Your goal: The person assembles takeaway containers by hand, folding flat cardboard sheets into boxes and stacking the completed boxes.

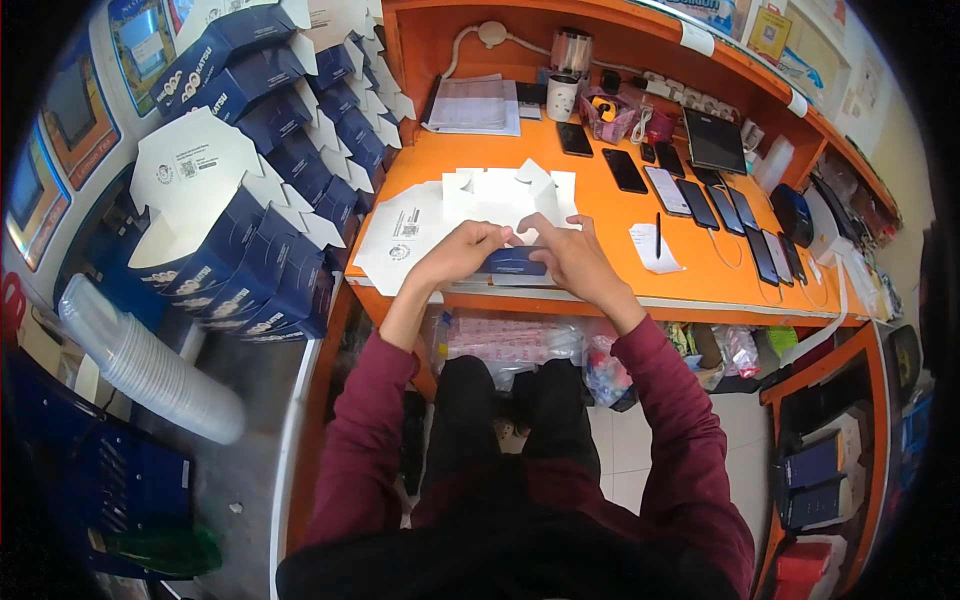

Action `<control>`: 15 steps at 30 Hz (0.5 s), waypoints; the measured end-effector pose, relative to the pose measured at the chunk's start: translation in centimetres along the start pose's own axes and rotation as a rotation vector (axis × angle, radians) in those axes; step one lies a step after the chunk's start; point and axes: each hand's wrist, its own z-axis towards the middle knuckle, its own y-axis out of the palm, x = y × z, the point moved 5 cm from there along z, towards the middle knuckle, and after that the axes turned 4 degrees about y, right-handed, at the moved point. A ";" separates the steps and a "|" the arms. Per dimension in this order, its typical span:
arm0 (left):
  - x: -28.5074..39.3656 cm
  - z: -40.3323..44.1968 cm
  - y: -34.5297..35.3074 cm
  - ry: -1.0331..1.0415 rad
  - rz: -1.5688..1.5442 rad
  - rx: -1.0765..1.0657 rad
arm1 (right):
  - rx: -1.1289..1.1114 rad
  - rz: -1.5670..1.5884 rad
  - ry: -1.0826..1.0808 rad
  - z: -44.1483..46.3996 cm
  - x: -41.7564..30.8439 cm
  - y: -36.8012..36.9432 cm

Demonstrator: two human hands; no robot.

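Note:
A partly folded cardboard food box (490,205), white inside and dark blue outside, lies on the orange desk (590,205) before me. Its printed lid panel (405,235) lies flat to the left, and small flaps stand up at the far side. My left hand (465,250) pinches the near wall with thumb and fingers. On the same wall, my right hand (572,258) has its fingers bent over the edge, close to the left fingertips. A blue panel shows between the two hands. The exact contact of the fingertips is partly hidden.
Stacks of folded blue boxes (230,250) stand at the left, beside nested plastic cups (150,360). Several phones (668,190), a note with a pen (657,245) and a black laptop-like device (715,140) lie to the right. Papers (473,105) lie at the back.

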 end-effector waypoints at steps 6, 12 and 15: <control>1.2 -5.9 -3.8 0.230 0.555 0.437 | -0.017 0.214 0.165 0.5 1.3 -1.5; 2.5 -4.9 -3.7 0.105 0.590 0.589 | 0.181 0.284 -0.025 0.6 -0.3 -0.5; 5.2 -4.3 -0.5 0.238 0.872 0.551 | 0.184 0.235 -0.087 0.6 -1.9 0.0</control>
